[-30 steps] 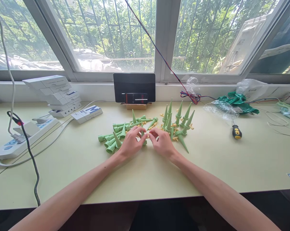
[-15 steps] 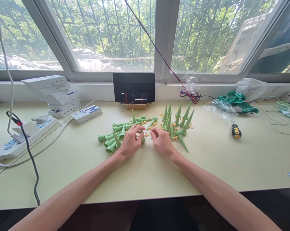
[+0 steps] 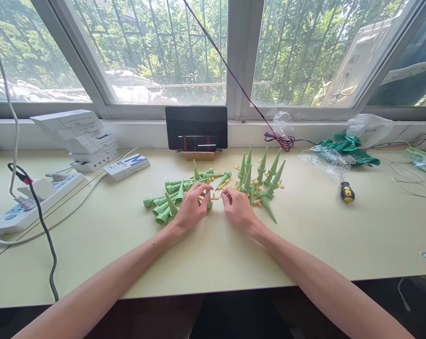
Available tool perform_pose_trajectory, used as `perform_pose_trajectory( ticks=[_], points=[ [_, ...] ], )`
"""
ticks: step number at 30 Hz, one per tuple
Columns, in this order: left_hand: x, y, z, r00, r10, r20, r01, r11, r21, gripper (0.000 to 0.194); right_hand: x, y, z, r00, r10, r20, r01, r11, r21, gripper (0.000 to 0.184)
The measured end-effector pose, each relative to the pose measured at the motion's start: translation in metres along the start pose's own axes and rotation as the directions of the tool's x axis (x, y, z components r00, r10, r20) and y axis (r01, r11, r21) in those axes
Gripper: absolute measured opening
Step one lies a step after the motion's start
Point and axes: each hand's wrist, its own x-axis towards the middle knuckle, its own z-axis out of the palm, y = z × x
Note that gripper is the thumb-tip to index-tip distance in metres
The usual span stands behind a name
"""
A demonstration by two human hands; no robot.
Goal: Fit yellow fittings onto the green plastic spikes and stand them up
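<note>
My left hand [image 3: 190, 206] is closed around a green plastic watering spike [image 3: 209, 204], standing point up and partly hidden by the fingers. A yellow valve [image 3: 215, 198] sticks out from its side toward my right hand [image 3: 239, 208]. The right thumb and index finger are pinched together just beside the valve; whatever tiny piece they hold is too small to make out. Left of my hands lie several loose green spikes and tubes [image 3: 162, 209]. On the right, several spikes with yellow valves [image 3: 247, 181] stand upright, and one spike [image 3: 268, 209] lies tilted toward me.
A phone [image 3: 199, 143] leans before a black tablet [image 3: 196, 120] at the back. White boxes [image 3: 89, 136] and a power strip [image 3: 36, 202] are on the left. A screwdriver [image 3: 347, 192], green plastic wrapping [image 3: 350, 150] and wires [image 3: 283, 141] lie to the right.
Both hands stay almost in place. The right fingertips remain pinched beside the yellow valve, and the view has shifted very slightly.
</note>
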Motion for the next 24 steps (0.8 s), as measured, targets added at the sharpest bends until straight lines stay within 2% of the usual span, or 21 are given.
perform_pose_trajectory(
  ticks=[11, 18, 24],
  points=[
    [0.0003, -0.0015, 0.0001, 1.0, -0.02, -0.013, 0.02, 1.0, 0.0, 0.024, 0.0002, 0.0026, 0.0006, 1.0, -0.012, 0.016, 0.012, 1.0, 0.001, 0.02],
    [0.0002, -0.0024, 0.0023, 0.994, -0.101, -0.051, 0.099, 0.994, -0.045, 0.044, 0.0, 0.0023, 0.0002, 0.998, -0.02, 0.051, 0.019, 1.0, 0.004, 0.019],
    [0.0014, -0.0064, 0.0035, 0.994, -0.104, -0.044, 0.104, 0.994, -0.019, 0.043, 0.0005, 0.0047, 0.0004, 0.998, -0.004, 0.061, 0.005, 1.0, -0.013, 0.016]
  ],
)
